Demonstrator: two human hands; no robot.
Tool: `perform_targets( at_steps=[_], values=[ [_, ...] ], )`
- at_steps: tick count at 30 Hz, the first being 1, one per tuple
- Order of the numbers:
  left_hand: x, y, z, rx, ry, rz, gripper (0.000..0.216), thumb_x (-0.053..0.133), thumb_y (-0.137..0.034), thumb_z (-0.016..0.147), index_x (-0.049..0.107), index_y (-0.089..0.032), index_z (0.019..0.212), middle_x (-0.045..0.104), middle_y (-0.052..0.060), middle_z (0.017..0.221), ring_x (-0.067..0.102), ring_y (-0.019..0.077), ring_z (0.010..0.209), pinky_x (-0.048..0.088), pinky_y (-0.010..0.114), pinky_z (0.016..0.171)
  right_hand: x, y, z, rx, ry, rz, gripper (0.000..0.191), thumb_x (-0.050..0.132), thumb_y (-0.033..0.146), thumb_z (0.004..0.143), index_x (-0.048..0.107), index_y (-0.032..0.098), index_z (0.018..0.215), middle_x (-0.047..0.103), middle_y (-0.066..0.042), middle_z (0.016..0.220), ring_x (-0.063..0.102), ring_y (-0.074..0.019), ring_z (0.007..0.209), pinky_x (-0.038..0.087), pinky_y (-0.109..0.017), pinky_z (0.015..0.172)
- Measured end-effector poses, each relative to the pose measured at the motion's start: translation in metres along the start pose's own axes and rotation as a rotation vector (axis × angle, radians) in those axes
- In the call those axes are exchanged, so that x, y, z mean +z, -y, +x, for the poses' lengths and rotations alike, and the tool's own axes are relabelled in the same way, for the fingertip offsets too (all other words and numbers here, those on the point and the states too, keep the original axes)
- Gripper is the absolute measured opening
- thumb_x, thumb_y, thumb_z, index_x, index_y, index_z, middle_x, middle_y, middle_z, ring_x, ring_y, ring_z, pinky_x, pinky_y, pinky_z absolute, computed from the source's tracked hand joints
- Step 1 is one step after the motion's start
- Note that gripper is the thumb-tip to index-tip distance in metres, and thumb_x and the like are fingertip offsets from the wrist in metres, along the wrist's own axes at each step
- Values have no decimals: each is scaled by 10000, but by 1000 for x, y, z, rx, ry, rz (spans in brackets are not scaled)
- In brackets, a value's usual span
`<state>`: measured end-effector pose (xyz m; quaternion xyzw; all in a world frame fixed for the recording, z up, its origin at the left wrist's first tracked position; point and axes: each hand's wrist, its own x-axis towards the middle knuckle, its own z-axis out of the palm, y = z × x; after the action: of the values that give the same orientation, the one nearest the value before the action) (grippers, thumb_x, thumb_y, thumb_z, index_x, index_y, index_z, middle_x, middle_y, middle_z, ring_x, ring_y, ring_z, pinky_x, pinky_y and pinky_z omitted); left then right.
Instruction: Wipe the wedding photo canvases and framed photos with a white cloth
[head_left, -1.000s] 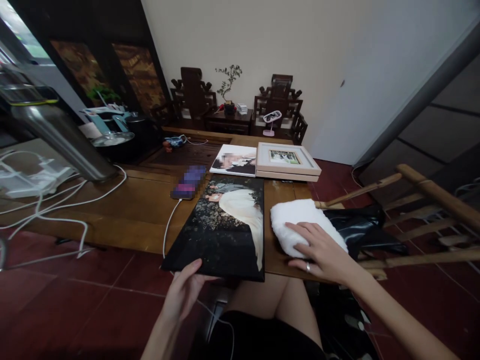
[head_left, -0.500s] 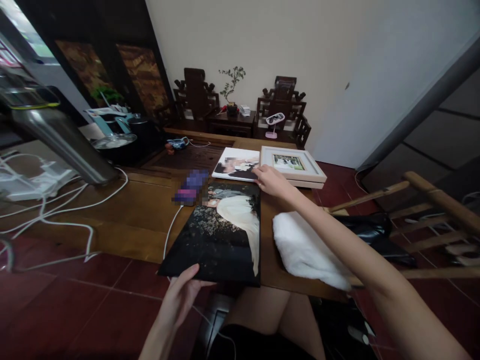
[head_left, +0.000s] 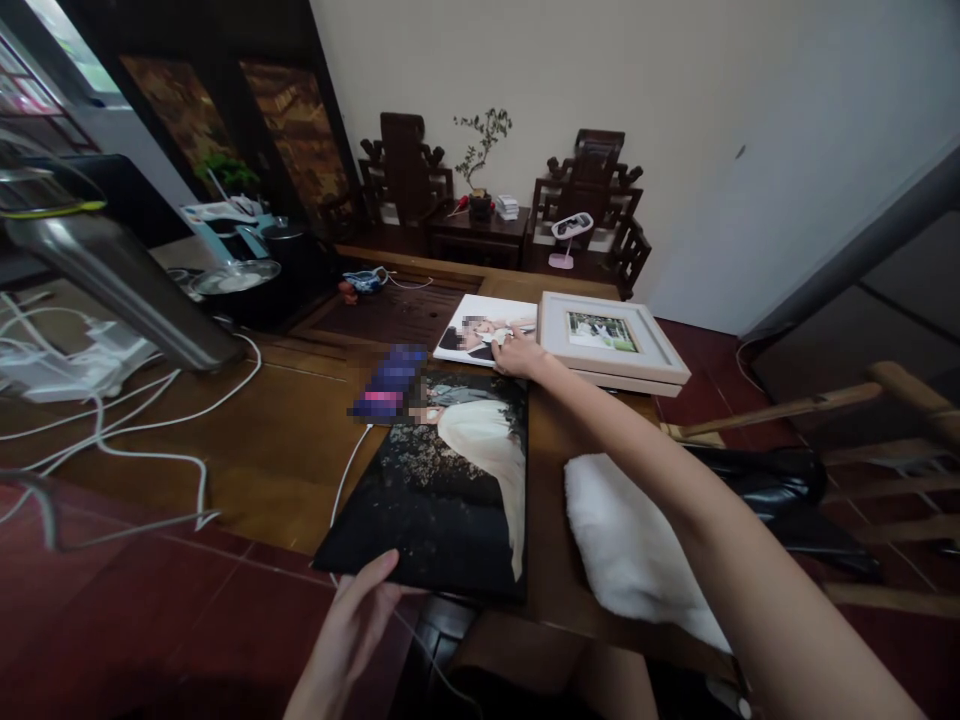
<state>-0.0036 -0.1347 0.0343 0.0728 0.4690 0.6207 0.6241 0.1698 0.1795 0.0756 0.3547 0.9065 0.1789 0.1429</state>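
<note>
My left hand (head_left: 367,610) grips the near edge of a dark photo panel (head_left: 442,500), thumb on top and the other fingers underneath. The panel shows a figure in a long white dress, and its near end reaches past the table edge. Beyond it lies a white-edged photo print (head_left: 457,340). My right hand (head_left: 517,355) reaches across with its fingers spread on that print's near right part. Touching the print's right side is a pale picture frame (head_left: 667,365) with a small photo in it. A white fluffy cloth (head_left: 622,540) lies below my right forearm.
A phone (head_left: 390,385) with a cable lies left of the panel. Further left stand a steel flask (head_left: 142,280) and a white power strip (head_left: 67,365) with tangled cables. A lidded pot (head_left: 240,280) is behind them. At right is a wooden chair (head_left: 795,405).
My right hand has slid left and slightly nearer along the white-edged print, its fingers now more spread. My left hand keeps its hold on the dark panel. The view has shifted slightly.
</note>
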Motion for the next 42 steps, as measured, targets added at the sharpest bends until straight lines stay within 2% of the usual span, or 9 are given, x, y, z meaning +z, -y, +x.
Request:
perform_targets(
  at_steps=[3, 5, 11, 17, 21, 26, 30, 35, 42],
  values=[
    [1, -2, 3, -8, -1, -11, 164, 810, -165, 498, 729, -172, 641, 748, 58, 742, 677, 349, 952, 576, 435, 815, -4, 0, 0, -14, -24, -5, 452, 352, 169, 918, 405, -74, 1295, 631, -301, 1079, 621, -315, 998, 209, -569, 989],
    [3, -4, 4, -16, 4, -23, 142, 800, -176, 515, 730, -177, 639, 749, 57, 739, 669, 346, 978, 566, 438, 842, -9, -4, 0, 8, -43, 6, 443, 363, 127, 893, 410, -54, 1293, 633, -297, 1076, 619, -323, 997, 255, -573, 962],
    [1, -6, 10, 8, 0, -17, 200, 808, -183, 547, 744, -184, 737, 750, 50, 750, 675, 327, 971, 564, 417, 853, -30, -30, 0, 135, -117, 81, 465, 397, 51, 822, 430, 46, 1286, 630, -246, 1114, 601, -310, 1025, 432, -414, 816],
    [4, -16, 26, 26, 86, 53, 130, 765, -201, 634, 719, -150, 745, 743, 66, 739, 690, 312, 919, 578, 405, 815, -37, -41, -5, 237, -197, 118, 419, 392, 35, 807, 481, 93, 1211, 637, -215, 1112, 619, -298, 963, 439, -366, 747],
    [29, -32, 43, 106, 145, 43, 119, 725, -190, 656, 704, -143, 763, 736, 73, 763, 693, 318, 871, 567, 488, 808, -38, -48, -11, 287, -250, 128, 402, 395, 53, 814, 474, 88, 1206, 619, -223, 1140, 613, -298, 945, 424, -373, 743],
    [62, -54, 75, 125, 194, 74, 100, 666, -120, 680, 684, -129, 778, 728, 75, 761, 692, 255, 663, 584, 475, 717, -55, -60, -27, 338, -422, 145, 396, 419, 84, 810, 488, 117, 1198, 638, -169, 1099, 600, -282, 912, 398, -347, 688],
    [87, -68, 109, 80, 308, 109, 88, 623, -138, 724, 676, -85, 771, 722, 125, 768, 700, 272, 699, 560, 496, 780, -71, -67, -41, 338, -498, 144, 431, 410, 73, 795, 486, 123, 1216, 642, -131, 1096, 589, -250, 895, 389, -327, 674],
    [118, -72, 156, 90, 359, 138, 30, 587, -93, 719, 609, -108, 731, 686, 68, 746, 700, 230, 703, 537, 494, 855, -72, -71, -53, 336, -552, 107, 456, 416, 56, 774, 491, 120, 1219, 648, -134, 1082, 596, -250, 894, 386, -318, 644],
    [149, -69, 205, -12, 345, 135, 89, 578, -64, 738, 545, -146, 750, 644, 52, 760, 692, 209, 713, 509, 462, 930, -69, -71, -66, 341, -530, 91, 393, 429, 49, 772, 531, 122, 1145, 654, -132, 1057, 595, -254, 913, 364, -302, 606]
  ],
)
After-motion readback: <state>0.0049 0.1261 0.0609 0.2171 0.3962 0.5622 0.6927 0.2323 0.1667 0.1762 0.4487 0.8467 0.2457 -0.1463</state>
